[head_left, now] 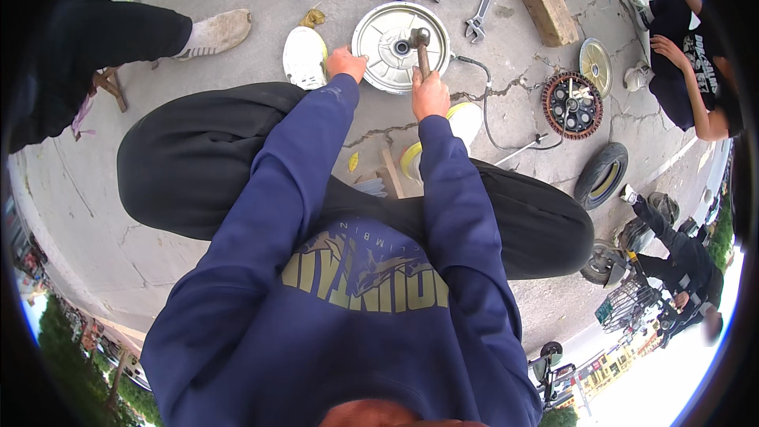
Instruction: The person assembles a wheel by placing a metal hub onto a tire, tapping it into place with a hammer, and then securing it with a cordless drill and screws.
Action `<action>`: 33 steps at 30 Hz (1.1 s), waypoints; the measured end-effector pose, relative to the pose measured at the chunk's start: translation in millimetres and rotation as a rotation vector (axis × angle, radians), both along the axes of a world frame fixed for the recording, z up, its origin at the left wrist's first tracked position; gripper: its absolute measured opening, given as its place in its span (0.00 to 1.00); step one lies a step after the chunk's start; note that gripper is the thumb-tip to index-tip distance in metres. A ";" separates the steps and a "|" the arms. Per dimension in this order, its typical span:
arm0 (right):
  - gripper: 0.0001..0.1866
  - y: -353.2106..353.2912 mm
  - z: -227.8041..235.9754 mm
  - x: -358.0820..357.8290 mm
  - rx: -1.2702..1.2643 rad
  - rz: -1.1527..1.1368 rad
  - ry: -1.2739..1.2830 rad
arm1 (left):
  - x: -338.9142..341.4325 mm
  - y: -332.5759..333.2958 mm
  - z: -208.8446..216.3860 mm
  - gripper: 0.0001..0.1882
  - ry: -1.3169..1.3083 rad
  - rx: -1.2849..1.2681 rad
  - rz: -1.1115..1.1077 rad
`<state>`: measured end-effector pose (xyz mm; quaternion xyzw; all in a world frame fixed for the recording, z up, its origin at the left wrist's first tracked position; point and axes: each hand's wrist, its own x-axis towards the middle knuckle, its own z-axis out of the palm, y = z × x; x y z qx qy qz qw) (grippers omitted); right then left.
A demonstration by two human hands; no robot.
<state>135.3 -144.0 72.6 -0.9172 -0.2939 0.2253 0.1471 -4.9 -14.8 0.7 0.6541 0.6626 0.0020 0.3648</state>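
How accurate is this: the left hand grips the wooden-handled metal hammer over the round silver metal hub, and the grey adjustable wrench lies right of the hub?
Wrong hand: the right hand grips the hammer, not the left hand; the head view shows it. The rest holds: hammer over the hub, wrench to its right.

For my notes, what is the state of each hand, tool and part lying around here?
Silver disc: lying flat on the ground
Hammer: held, head over the disc; contact unclear
Right hand: closed around the hammer handle
Left hand: at the disc's left rim; grip unclear
Adjustable wrench: lying, unheld
Wooden block: lying, unheld
Copper-coloured toothed ring: lying down
Tyre: lying down
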 end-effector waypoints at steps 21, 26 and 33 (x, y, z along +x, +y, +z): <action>0.26 -47.3 192.1 175.5 -0.315 0.795 -0.187 | 16.0 25.4 9.0 0.18 -0.373 -0.515 0.143; 0.24 -174.0 249.7 253.9 -0.424 0.478 -0.089 | 24.9 72.7 41.0 0.12 -0.484 -0.747 0.086; 0.30 -410.0 -22.1 179.3 0.021 -0.790 -0.057 | 86.8 94.1 159.5 0.13 -0.269 -0.614 -0.235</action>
